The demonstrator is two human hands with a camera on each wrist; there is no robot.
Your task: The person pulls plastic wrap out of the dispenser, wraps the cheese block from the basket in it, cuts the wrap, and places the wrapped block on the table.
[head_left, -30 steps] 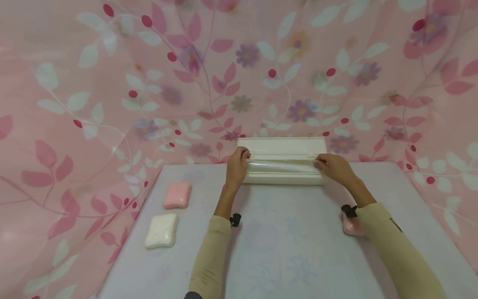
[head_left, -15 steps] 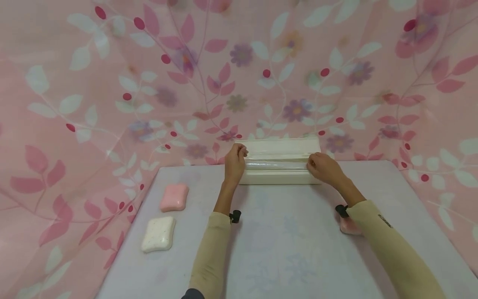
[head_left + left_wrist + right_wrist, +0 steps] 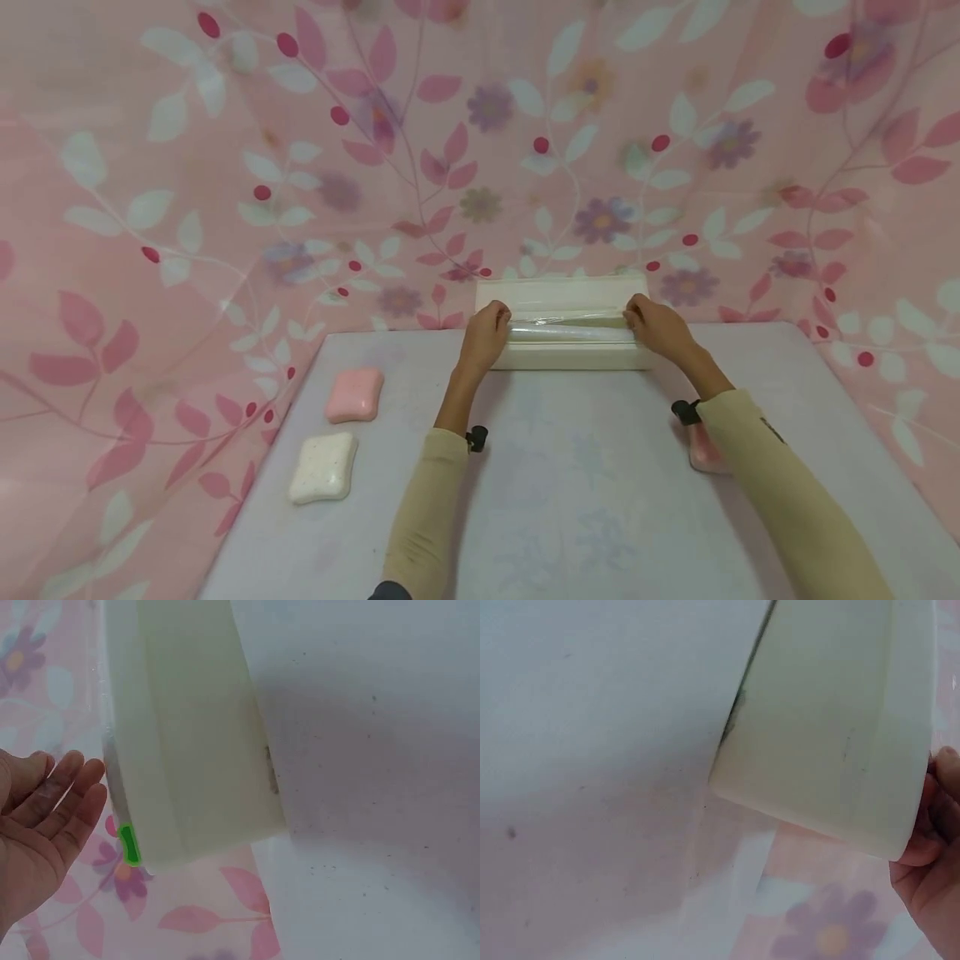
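A long off-white cling film dispenser point(image 3: 573, 358) lies at the back of the table, its lid point(image 3: 562, 293) raised behind it. Inside, the shiny film roll point(image 3: 570, 333) shows. Clear cling film point(image 3: 566, 319) stretches above the roll from one hand to the other. At the dispenser's left end my left hand point(image 3: 483, 337) pinches the film between thumb and forefinger; in the left wrist view the other fingers of that hand point(image 3: 45, 825) are loosely bent. At the right end my right hand point(image 3: 662, 329) pinches the film with curled fingers, partly hidden behind the dispenser point(image 3: 817, 735) in the right wrist view.
On the table's left side lie a pink soap-like block point(image 3: 355, 395) and a white speckled one point(image 3: 324, 467). Another pink block point(image 3: 707, 450) sits partly under my right forearm. A pink floral curtain point(image 3: 420, 167) hangs right behind the table point(image 3: 555, 500).
My right hand has risen slightly along with its end of the film. My left hand has shifted a little inward. The dispenser stays in place; the head view has swayed slightly.
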